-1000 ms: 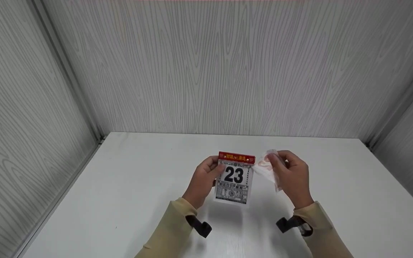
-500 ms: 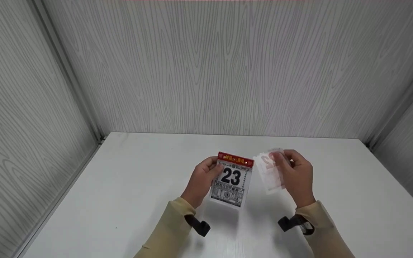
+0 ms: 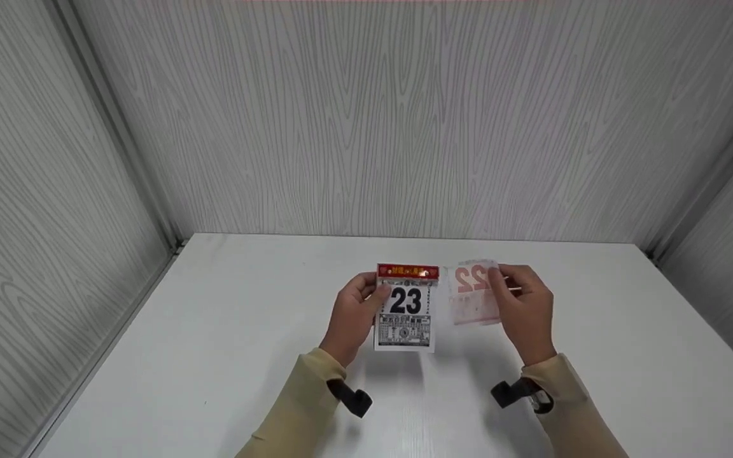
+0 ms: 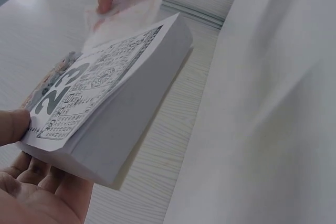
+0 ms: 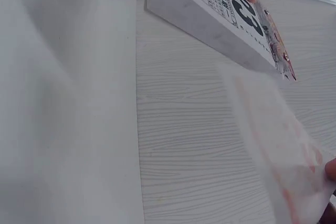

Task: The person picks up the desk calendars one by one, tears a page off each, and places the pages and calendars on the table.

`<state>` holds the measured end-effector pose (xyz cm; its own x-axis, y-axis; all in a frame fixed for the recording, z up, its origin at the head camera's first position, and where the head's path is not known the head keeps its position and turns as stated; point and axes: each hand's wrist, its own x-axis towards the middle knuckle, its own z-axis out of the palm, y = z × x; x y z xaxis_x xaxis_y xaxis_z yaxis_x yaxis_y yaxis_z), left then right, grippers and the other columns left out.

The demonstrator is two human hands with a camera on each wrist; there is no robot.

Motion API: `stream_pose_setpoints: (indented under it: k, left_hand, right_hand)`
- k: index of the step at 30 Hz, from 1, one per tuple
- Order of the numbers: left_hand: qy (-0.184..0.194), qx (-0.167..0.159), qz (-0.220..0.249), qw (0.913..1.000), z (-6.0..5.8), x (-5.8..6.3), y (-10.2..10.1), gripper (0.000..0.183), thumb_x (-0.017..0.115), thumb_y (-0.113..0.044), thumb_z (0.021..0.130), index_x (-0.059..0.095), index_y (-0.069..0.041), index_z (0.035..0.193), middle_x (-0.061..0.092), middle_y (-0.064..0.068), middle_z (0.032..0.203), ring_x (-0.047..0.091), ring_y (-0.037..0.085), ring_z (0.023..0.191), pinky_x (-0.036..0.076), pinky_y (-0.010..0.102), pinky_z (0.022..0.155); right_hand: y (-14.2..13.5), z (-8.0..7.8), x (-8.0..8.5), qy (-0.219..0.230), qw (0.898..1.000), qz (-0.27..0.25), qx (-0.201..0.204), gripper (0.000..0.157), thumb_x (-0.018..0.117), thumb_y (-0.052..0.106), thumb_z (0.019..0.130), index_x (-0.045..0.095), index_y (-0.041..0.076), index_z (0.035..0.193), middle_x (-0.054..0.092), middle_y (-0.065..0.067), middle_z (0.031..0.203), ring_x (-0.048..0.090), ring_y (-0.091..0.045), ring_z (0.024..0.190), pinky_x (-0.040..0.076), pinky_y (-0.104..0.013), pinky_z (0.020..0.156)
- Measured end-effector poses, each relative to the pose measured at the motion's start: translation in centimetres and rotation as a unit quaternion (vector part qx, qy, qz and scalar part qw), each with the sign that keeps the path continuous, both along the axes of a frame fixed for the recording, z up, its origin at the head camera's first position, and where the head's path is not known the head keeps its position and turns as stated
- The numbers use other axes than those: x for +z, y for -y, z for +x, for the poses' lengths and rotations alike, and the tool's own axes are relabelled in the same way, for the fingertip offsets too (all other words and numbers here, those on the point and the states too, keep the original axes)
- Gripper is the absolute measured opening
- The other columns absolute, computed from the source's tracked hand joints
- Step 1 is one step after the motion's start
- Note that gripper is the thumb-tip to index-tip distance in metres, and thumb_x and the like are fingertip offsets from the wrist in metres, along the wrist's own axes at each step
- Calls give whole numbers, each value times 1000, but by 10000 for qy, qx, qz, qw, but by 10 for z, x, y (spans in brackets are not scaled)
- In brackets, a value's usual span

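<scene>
My left hand (image 3: 350,318) grips a thick tear-off calendar (image 3: 404,331) by its left side, thumb on the front page and fingers behind. The calendar has a red header strip (image 3: 408,272) with gold characters, and its top page reads a black 23. To the right, my right hand (image 3: 525,312) pinches loose thin calendar pages (image 3: 471,302), on which a red 22 shows through mirrored. In the right wrist view the torn pages (image 5: 283,150) hang apart from the calendar block (image 5: 220,19). The left wrist view shows the calendar's thick white page edges (image 4: 131,114).
Both hands are above a white table (image 3: 245,305). Grey wood-grain panels stand at the back (image 3: 341,127) and along both sides. A black strap (image 3: 350,399) sits on the left wrist, another (image 3: 519,392) on the right.
The loose pages have come away from the calendar and spread flatter, showing the mirrored 22. The calendar has shifted slightly left and up and turned straighter.
</scene>
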<state>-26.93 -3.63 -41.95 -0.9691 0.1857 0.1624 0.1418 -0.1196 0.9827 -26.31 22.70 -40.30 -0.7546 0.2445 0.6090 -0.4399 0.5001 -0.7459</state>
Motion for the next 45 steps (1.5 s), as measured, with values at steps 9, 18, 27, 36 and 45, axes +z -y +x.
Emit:
stream_pose_setpoints:
  k: [9, 18, 27, 36, 45]
  left_hand:
    - [48, 89, -165, 9998, 4, 8, 1, 41, 58, -31, 95, 49, -9, 129, 63, 9, 115, 64, 22, 101, 53, 35, 84]
    - [80, 145, -342, 9993, 1, -5, 1, 40, 61, -36, 93, 52, -14, 125, 65, 5, 110, 66, 20, 95, 55, 34, 76]
    - [1053, 56, -730, 9917, 0, -15, 1, 34, 63, -30, 92, 54, -14, 120, 65, 3, 108, 65, 19, 92, 53, 41, 80]
    - [1365, 112, -1094, 9845, -4, -27, 5, 35, 65, -29, 90, 52, -9, 115, 64, 6, 106, 65, 19, 90, 54, 38, 77]
    - [414, 905, -3546, 9297, -1, -32, 9, 24, 65, -34, 89, 56, -14, 99, 60, -1, 91, 56, 14, 82, 48, 31, 72]
  right_hand:
    - [-3, -3, -2, 84, 9998, -155, -128, 21, 68, 30, 88, 71, 11, 98, 64, 0, 84, 56, -15, 69, 45, -17, 55]
    - [-10, -9, -18, 476, 9985, -100, -245, 24, 68, 34, 88, 69, 11, 97, 64, -1, 84, 55, -15, 71, 43, -17, 55]
    - [-25, -13, -26, 848, 9957, 241, -294, 27, 66, 37, 88, 70, 11, 96, 59, -5, 75, 49, -18, 64, 37, -21, 49]
    - [-32, -13, -35, 1200, 9886, 890, -188, 20, 64, 33, 91, 69, 14, 93, 56, -3, 70, 47, -17, 59, 36, -24, 48]
    - [-34, -12, -42, 1299, 9821, 1364, -8, 14, 63, 28, 92, 70, 15, 90, 56, -1, 68, 45, -17, 59, 35, -25, 49]
